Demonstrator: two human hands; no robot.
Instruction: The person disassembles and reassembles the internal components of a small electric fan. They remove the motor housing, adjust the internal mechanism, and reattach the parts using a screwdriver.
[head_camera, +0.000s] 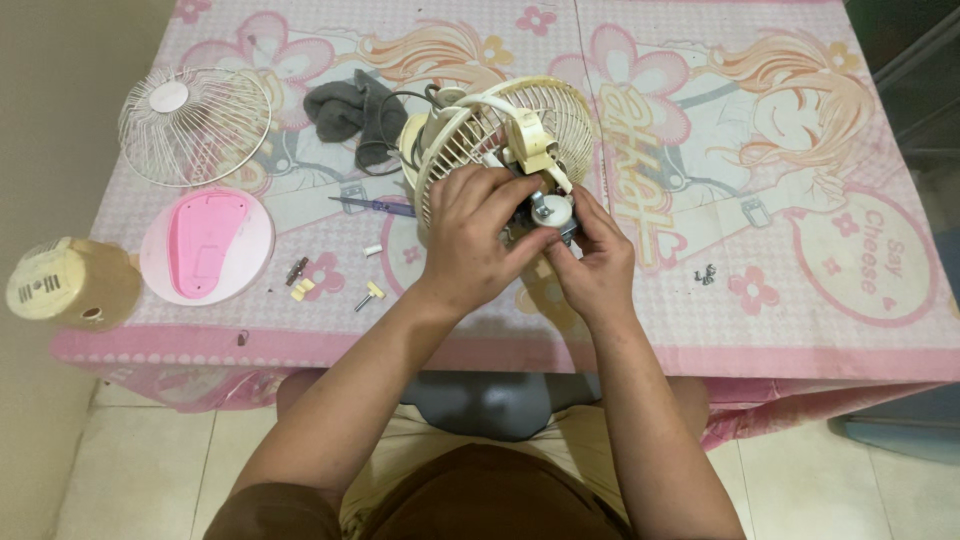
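Note:
A small cream fan (520, 125) lies tilted on the pink patterned table (720, 320), its rear wire guard facing up. My left hand (478, 235) grips the bare motor assembly (548, 210) at the fan's near side. My right hand (595, 262) pinches the same motor from the right, fingertips on its grey metal hub. The two hands touch each other over the motor, and most of the motor body is hidden under them.
The removed front wire guard (193, 125) lies at the far left, with a pink-and-white base cover (207, 245) and a cream housing (70, 285) nearer. A grey cloth (350, 108), a screwdriver (372, 206), small loose parts (300, 285) and screws (706, 273) are scattered about.

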